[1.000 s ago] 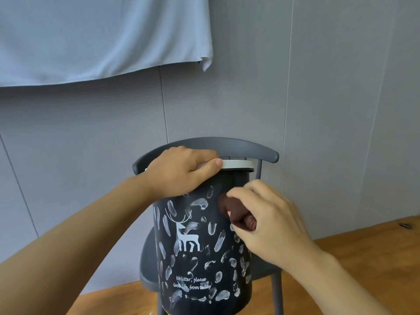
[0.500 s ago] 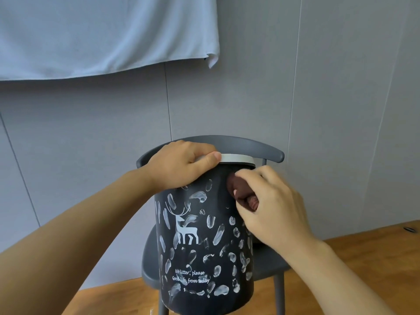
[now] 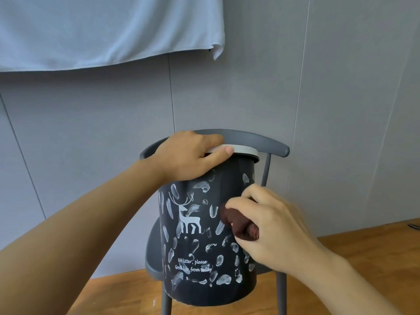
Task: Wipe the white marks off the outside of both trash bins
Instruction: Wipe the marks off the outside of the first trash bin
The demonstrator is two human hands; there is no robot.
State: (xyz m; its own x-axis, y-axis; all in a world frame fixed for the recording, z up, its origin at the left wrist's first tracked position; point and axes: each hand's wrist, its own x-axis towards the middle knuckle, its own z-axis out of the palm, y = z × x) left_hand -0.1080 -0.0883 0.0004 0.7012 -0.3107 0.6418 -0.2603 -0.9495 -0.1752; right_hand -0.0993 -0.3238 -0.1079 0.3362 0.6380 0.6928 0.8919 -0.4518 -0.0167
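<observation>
Grey panelled wall [image 3: 250,92] fills the back of the room, with a pale blue cloth [image 3: 102,30] hanging across its upper left part and a strip of warm wooden floor [image 3: 363,253] along the bottom.

From the left a bare forearm reaches in, and the left hand [image 3: 188,158] lies over the top of the bin, fingers curled over the light grey rim ring [image 3: 243,149] and thumb stretched along its front edge, so it grips the rim.

Under that hand stands the task's thing, a dark navy round plastic trash bin [image 3: 227,185], resting on the seat of a dark grey chair [image 3: 261,139] whose curved backrest shows just behind the rim. The bin leans slightly toward the viewer. Its side carries a printed white deer [image 3: 189,218] and two lines of white script [image 3: 193,265], and white smeared marks [image 3: 223,279] are scattered over most of the surface from near the rim to the base. A patch to the upper right of the deer looks bare of marks.

Further right, the right hand [image 3: 272,228] clenches a bunched dark brown cloth [image 3: 236,220], fingers wrapped round it, and presses it against the bin's right side at about mid-height. That hand is a little blurred. Behind it a thin chair spindle [image 3: 266,169] runs up to the backrest.

At the far right edge, a small dark object [image 3: 413,226] lies on the floor by the wall; I cannot tell what it is.
</observation>
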